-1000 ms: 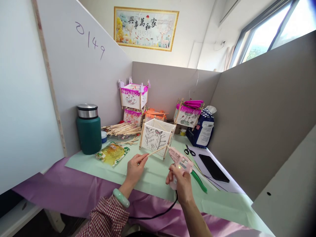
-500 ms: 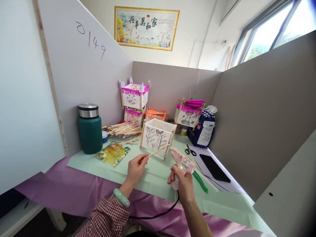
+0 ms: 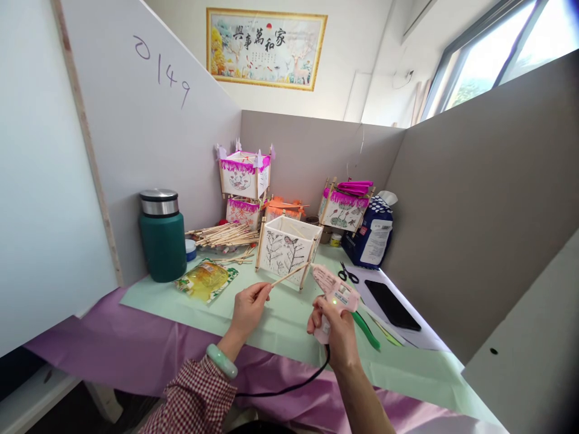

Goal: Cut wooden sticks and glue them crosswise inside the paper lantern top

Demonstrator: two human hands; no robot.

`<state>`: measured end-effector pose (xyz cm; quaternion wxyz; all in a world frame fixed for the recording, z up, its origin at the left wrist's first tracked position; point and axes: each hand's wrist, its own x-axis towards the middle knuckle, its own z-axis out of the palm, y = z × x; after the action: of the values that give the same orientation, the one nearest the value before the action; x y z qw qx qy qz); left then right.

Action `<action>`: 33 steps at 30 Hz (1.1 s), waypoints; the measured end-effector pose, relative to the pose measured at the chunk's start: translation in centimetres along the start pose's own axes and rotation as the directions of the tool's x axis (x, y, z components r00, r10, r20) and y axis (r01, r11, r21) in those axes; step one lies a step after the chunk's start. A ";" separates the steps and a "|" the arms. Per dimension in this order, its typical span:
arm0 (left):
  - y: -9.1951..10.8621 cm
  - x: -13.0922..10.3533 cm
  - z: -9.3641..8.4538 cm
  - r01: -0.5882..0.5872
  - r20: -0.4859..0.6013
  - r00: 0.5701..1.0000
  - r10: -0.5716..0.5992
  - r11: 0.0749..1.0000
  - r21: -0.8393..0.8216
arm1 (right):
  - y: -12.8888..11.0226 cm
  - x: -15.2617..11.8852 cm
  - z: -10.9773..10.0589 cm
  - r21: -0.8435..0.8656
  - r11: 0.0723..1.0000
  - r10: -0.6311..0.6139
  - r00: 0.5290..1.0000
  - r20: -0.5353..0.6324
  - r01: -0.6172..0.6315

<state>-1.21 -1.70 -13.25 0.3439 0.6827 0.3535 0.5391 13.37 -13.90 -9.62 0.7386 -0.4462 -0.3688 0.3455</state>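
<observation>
Between thumb and fingers, my left hand (image 3: pixel 248 308) pinches the near end of a thin wooden stick (image 3: pixel 289 275), which slants up to the right. My right hand (image 3: pixel 335 328) is wrapped round a pink glue gun (image 3: pixel 335 288) with a small lit light; its nozzle is at the stick's far end. Just behind the stick stands a white box-shaped lantern (image 3: pixel 286 248) with stick corner posts and drawn branches on its front. Whether the stick touches the lantern I cannot tell. A black cord hangs from the glue gun's handle.
Left are a green bottle (image 3: pixel 163 247), a yellow packet (image 3: pixel 207 280) and a pile of sticks (image 3: pixel 224 235). Decorated lanterns (image 3: pixel 246 178) stand behind. Right are black scissors (image 3: pixel 348 274), green-handled pliers (image 3: pixel 366 330), a black phone (image 3: pixel 392 305) and a blue tissue pack (image 3: pixel 373 235).
The glue gun in my right hand has tilted and shifted slightly right. My left hand still holds the stick in nearly the same place. The camera view has shifted a little.
</observation>
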 end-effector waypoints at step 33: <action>1.0 0.8 -0.5 0.060 0.000 0.998 -0.061 0.984 -0.167 | 0.3 -0.7 -0.3 -0.116 0.993 0.011 1.000 0.008 -0.010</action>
<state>-1.44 -1.46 -11.91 0.4153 0.6389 0.3286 0.5580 13.21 -14.53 -10.17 0.7081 -0.4889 -0.3889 0.3292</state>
